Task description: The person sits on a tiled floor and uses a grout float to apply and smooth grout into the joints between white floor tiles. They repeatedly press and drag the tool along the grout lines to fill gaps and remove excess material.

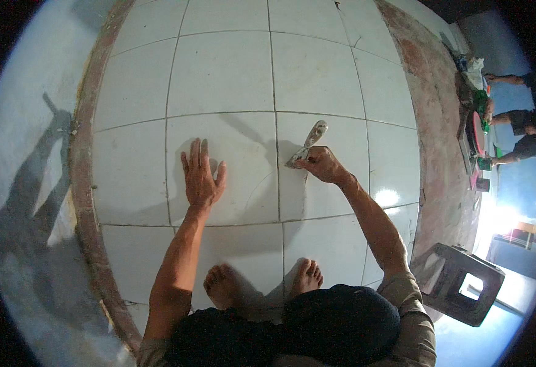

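My right hand is closed round the lower part of a scraper, a putty knife smeared with pale residue. Its handle points up and away, and the blade end is at the joint between two white floor tiles, just left of my fingers. My left hand lies flat on the tile to the left, fingers stretched forward, holding nothing. Dark joint lines run between the tiles, and shadows of my arms fall across them. Part of the blade is hidden by my fingers.
My bare feet rest on the tiles close to me. Reddish bare strips border the tiling on both sides. At right stand a dark plastic stool and several items beside another person. A bluish wall rises at left.
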A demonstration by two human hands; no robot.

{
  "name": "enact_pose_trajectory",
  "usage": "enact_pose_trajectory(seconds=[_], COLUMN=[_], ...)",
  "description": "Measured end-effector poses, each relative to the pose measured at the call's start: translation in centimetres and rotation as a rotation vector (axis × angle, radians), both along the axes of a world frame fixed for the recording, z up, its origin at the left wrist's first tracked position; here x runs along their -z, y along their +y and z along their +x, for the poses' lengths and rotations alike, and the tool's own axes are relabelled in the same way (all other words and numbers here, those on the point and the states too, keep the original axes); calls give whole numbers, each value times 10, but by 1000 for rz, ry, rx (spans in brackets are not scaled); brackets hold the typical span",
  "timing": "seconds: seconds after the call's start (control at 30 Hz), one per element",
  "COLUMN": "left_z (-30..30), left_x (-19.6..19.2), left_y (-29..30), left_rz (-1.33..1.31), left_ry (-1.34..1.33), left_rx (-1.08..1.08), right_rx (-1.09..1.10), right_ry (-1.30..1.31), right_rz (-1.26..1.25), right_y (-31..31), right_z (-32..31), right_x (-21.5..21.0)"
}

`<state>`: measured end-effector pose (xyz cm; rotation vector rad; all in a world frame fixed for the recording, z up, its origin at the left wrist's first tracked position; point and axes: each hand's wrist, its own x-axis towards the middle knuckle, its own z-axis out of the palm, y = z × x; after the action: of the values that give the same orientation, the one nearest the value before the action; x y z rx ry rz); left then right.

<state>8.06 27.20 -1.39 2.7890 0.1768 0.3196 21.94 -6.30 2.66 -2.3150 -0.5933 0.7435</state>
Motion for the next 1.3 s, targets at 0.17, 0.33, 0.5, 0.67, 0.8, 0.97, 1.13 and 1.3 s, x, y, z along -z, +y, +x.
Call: enact_pose_trajectory(seconds=[0.17, 0.33, 0.5, 0.67, 0.8, 0.97, 1.13, 1.3], left_z=[1, -2, 2, 2, -2, 3, 4, 1], left_x=[0, 0, 3, 0, 1, -3, -1, -2], left_y=[-4, -1, -1, -3, 1, -5, -4, -2], left_rz=[-38, -12, -32, -43, -17, -33, -46, -35], left_ry=[-39, -24, -53, -37, 6, -10, -48, -31], left_rx=[3, -13, -1, -8, -31, -8, 9, -11], right_rx=[326, 351, 152, 453, 406, 384, 369, 138], right_ry=[-11, 243, 90, 32, 94, 94, -18, 65], right_rz=[212, 255, 174, 260, 222, 155, 319, 37], right_y=[-40, -31, -43, -30, -23, -36, -14, -1], right_z=[32, 1, -33, 0, -25, -40, -5, -46], right_x=[3, 1, 17, 1, 1, 25, 30, -6])
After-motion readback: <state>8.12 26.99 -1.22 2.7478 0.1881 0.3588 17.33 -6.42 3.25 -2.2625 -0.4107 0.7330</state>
